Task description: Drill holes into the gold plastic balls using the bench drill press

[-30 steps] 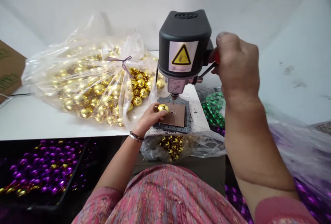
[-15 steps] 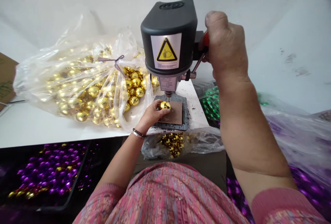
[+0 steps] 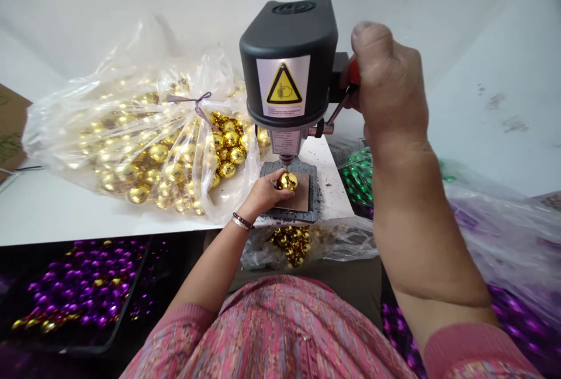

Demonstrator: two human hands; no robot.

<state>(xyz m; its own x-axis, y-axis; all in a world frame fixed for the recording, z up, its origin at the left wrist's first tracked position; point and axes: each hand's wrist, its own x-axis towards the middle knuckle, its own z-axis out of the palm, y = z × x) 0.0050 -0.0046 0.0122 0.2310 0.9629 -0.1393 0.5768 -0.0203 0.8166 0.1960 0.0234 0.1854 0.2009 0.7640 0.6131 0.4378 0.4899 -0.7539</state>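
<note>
A black bench drill press with a yellow warning label stands at the middle of the head view. My left hand pinches a shiny gold ball between thumb and fingers, just under the drill bit. Whether the bit touches the ball I cannot tell. Beneath the ball lies a brown board on the drill's grey base. At the machine's right side my right hand is closed round the red-knobbed feed lever; its fingers are partly hidden.
A large clear plastic bag full of gold balls lies open on the white table. Below the front edge are a black tray of purple balls and a bag of gold bits. Green balls and purple ones lie at right.
My left hand has shifted slightly right with the gold ball, bringing it beneath the bit. My right hand stays on the lever, nearly where it was.
</note>
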